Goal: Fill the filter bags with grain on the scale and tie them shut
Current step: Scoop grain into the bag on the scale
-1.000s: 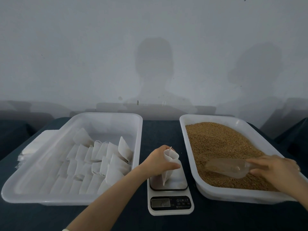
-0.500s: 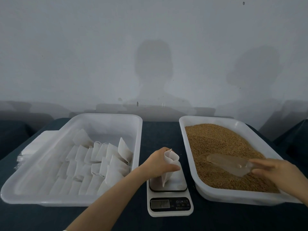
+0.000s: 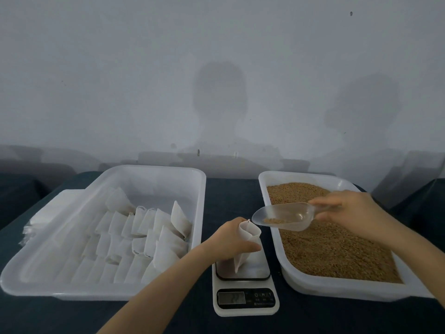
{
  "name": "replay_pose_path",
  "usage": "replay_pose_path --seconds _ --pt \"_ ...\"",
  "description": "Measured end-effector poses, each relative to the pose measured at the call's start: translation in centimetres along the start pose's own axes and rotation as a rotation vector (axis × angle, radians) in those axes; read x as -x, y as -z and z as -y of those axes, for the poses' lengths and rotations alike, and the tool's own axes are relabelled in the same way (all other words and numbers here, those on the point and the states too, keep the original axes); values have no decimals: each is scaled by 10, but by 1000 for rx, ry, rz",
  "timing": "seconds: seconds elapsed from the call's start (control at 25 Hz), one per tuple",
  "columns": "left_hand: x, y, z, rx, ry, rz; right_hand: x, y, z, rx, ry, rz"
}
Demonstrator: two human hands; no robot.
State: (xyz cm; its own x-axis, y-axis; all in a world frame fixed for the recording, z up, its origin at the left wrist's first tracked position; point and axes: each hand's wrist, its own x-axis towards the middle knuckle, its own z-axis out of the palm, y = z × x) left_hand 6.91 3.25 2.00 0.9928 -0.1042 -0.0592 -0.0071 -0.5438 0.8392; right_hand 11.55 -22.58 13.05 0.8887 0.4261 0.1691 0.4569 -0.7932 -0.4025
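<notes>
My left grip point(image 3: 230, 239) pinches the filter bag point(image 3: 250, 233) at its rim, upright on the scale point(image 3: 245, 309). Right grip point(image 3: 349, 210) holds the scoop point(image 3: 289, 215) handle, a little grain point(image 3: 274, 221) inside, lip just by bag mouth. Bag looks thin, floppy, v. light (I'd expect collapse if released): hold at rim.

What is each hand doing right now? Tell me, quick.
Left hand: grips the open filter bag, upright on the scale.
Right hand: holds the clear scoop by its handle, a little grain inside.
</notes>
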Motion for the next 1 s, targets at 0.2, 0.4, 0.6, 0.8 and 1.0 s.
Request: replay_pose_path --seconds 0.2,0.4,0.6,0.8,1.0 --pt "0 1 1 14 -34 6 -18 -6 9 179 80 10" --pt "-3 0 3 14 0 1 -27 -3 16 390 172 -21" --pt "-6 0 5 38 -2 9 -32 2 40 600 302 -21" --pt "-6 0 6 57 4 16 -35 3 69 832 413 -21" --pt "-6 0 8 23 17 12 -24 0 87 896 645 -148"
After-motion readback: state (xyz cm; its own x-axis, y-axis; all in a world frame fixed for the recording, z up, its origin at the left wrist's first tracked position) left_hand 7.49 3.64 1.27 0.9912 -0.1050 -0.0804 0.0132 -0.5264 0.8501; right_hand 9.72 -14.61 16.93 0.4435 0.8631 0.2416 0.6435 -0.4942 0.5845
